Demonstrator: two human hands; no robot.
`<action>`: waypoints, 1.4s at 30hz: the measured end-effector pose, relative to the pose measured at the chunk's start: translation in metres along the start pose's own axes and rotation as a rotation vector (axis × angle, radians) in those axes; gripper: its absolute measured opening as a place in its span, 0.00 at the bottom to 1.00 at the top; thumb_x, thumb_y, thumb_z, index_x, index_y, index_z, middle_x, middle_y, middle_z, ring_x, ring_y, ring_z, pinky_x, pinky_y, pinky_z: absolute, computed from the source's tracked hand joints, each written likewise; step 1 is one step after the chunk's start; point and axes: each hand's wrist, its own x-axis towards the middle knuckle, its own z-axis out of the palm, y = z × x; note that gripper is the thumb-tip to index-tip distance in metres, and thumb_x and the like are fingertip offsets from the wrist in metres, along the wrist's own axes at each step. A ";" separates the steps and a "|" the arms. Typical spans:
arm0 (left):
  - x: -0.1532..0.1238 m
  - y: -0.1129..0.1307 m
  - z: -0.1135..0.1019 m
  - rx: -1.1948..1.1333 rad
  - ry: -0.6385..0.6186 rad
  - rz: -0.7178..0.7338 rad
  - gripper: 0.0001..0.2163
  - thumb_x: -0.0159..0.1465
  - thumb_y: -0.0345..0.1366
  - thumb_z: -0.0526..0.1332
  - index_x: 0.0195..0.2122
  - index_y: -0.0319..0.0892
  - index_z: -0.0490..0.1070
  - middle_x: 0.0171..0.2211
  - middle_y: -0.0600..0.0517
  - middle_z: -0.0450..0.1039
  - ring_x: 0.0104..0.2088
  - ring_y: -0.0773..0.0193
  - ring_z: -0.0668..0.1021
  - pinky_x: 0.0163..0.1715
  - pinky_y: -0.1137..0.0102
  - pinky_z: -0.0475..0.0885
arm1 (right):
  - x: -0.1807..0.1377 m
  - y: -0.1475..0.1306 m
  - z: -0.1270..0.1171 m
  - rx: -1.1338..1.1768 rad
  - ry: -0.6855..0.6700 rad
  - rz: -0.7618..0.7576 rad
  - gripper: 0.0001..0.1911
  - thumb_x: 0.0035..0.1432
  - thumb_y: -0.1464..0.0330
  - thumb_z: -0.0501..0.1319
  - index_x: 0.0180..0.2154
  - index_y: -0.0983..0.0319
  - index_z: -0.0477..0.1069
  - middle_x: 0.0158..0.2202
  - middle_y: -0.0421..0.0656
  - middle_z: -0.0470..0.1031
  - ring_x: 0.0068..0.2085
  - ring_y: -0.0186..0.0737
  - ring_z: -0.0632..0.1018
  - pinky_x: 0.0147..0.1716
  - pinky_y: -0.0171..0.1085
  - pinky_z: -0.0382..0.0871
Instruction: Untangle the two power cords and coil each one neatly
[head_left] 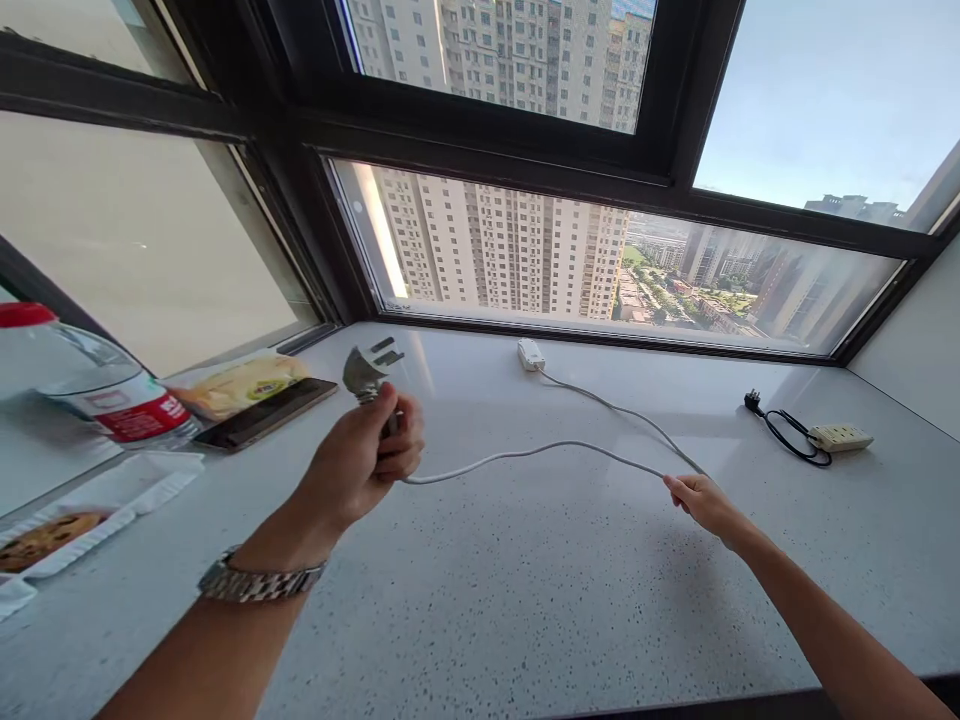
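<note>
My left hand (375, 445) is closed around the neck of a grey power plug (366, 368), its flat prongs pointing up and to the right. From under that hand a pale power cord (517, 454) runs in a loose curve to my right hand (701, 500). My right hand pinches the cord between thumb and fingers, low over the counter. Beyond it the cord doubles back toward the window, ending at a small white socket block (531, 354) on the counter.
A speckled white counter (480, 600) runs below dark-framed windows. At left are a large red-capped bottle (112, 390), a phone (266, 415), a yellow food packet (251, 385) and a tray (142, 487) with a cookie (49, 537). A power strip (840, 438) with a black cord (787, 435) lies at right.
</note>
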 end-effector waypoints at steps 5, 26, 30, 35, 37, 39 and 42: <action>0.003 -0.068 0.052 -0.063 -0.311 -0.289 0.27 0.55 0.56 0.61 0.16 0.41 0.52 0.12 0.62 0.43 0.12 0.78 0.47 0.10 0.81 0.47 | -0.004 -0.074 0.054 0.668 0.094 -0.109 0.22 0.51 0.46 0.55 0.27 0.59 0.59 0.19 0.31 0.46 0.18 0.28 0.47 0.16 0.31 0.41; -0.003 -0.036 0.066 -0.168 -0.204 -0.181 0.24 0.59 0.47 0.63 0.17 0.41 0.51 0.14 0.62 0.46 0.13 0.76 0.53 0.15 0.77 0.60 | 0.012 -0.018 0.065 -0.406 -0.284 -0.653 0.29 0.59 0.47 0.50 0.18 0.62 0.52 0.16 0.33 0.47 0.20 0.28 0.49 0.21 0.33 0.42; -0.011 -0.005 0.030 -0.146 -0.154 -0.170 0.25 0.63 0.53 0.53 0.16 0.42 0.50 0.13 0.61 0.38 0.12 0.75 0.45 0.12 0.76 0.51 | 0.019 -0.001 0.021 -0.493 -0.238 -0.532 0.31 0.58 0.45 0.49 0.16 0.61 0.50 0.15 0.34 0.46 0.19 0.29 0.48 0.22 0.34 0.41; -0.017 -0.023 0.008 0.097 -0.239 -0.163 0.29 0.54 0.58 0.61 0.12 0.41 0.52 0.11 0.60 0.41 0.13 0.76 0.47 0.14 0.74 0.46 | 0.021 -0.009 0.016 -0.222 0.127 -0.246 0.33 0.53 0.41 0.50 0.14 0.60 0.47 0.14 0.35 0.46 0.18 0.30 0.48 0.20 0.35 0.39; -0.020 -0.049 0.017 0.174 -0.233 -0.162 0.29 0.53 0.59 0.61 0.12 0.40 0.53 0.11 0.60 0.44 0.13 0.76 0.49 0.14 0.75 0.45 | 0.018 -0.032 0.028 0.106 0.234 -0.147 0.32 0.51 0.41 0.52 0.15 0.59 0.49 0.15 0.35 0.46 0.18 0.29 0.48 0.19 0.34 0.40; -0.022 -0.075 0.035 0.193 -0.183 -0.152 0.29 0.53 0.60 0.61 0.13 0.40 0.53 0.11 0.60 0.44 0.13 0.76 0.49 0.14 0.76 0.44 | 0.013 -0.062 0.041 0.491 0.225 -0.080 0.28 0.50 0.42 0.54 0.19 0.59 0.54 0.16 0.33 0.47 0.17 0.29 0.47 0.16 0.32 0.41; -0.023 -0.106 0.065 0.172 -0.156 -0.185 0.29 0.51 0.61 0.61 0.14 0.40 0.53 0.12 0.62 0.44 0.13 0.77 0.48 0.14 0.77 0.45 | 0.001 -0.103 0.065 0.791 0.178 -0.151 0.23 0.52 0.46 0.54 0.24 0.58 0.57 0.18 0.32 0.49 0.17 0.29 0.50 0.15 0.30 0.45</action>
